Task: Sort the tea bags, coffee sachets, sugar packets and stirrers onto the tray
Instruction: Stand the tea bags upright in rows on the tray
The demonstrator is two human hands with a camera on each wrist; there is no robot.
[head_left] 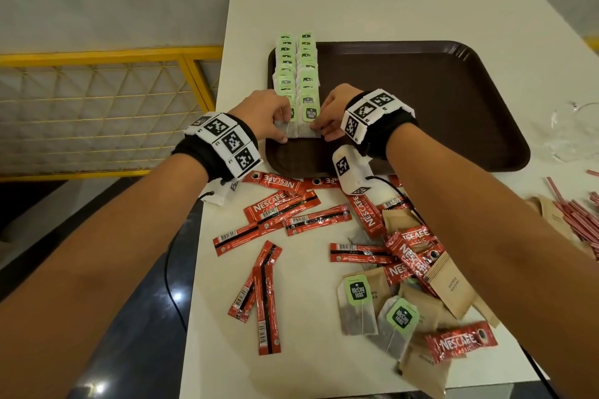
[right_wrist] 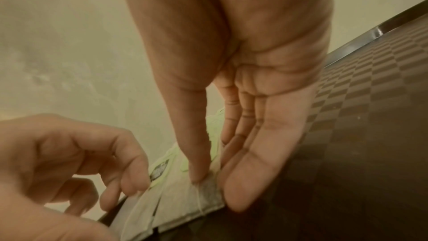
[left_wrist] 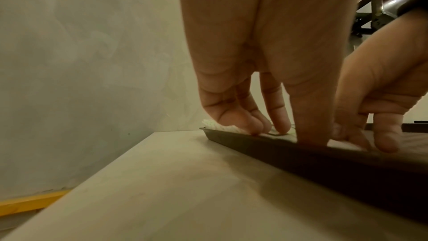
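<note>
1. Nearest the camera, at 5 o'clock on the white table point(head_left: 308, 366), lies a loose heap: two tea bags with green tags point(head_left: 358, 308), brown sugar packets point(head_left: 450, 285) and red coffee sachets point(head_left: 462, 345) overlapping one another.
2. Further red sachets point(head_left: 267, 298) lie scattered singly at 6 to 7 o'clock, apart from the heap.
3. At 3 o'clock, red stirrers point(head_left: 577, 217) lie bunched at the table's right edge.
4. Beyond the sachets, the dark brown tray point(head_left: 453, 107) rests on the table.
5. The left hand point(head_left: 270, 116) is over the tray's near left corner, fingers bent downward, fingertips point(left_wrist: 254, 127) pressing on the nearest tea bags; nothing is gripped.
6. The right hand point(head_left: 334, 113) is just beside it at the right, thumb point(right_wrist: 197, 171) pressing the nearest bag point(right_wrist: 208, 195), the other fingers straight along the bag's right edge.
7. Farthest, two rows of tea bags point(head_left: 296, 68) run along the tray's left side toward 12 o'clock, overlapping like shingles.
</note>
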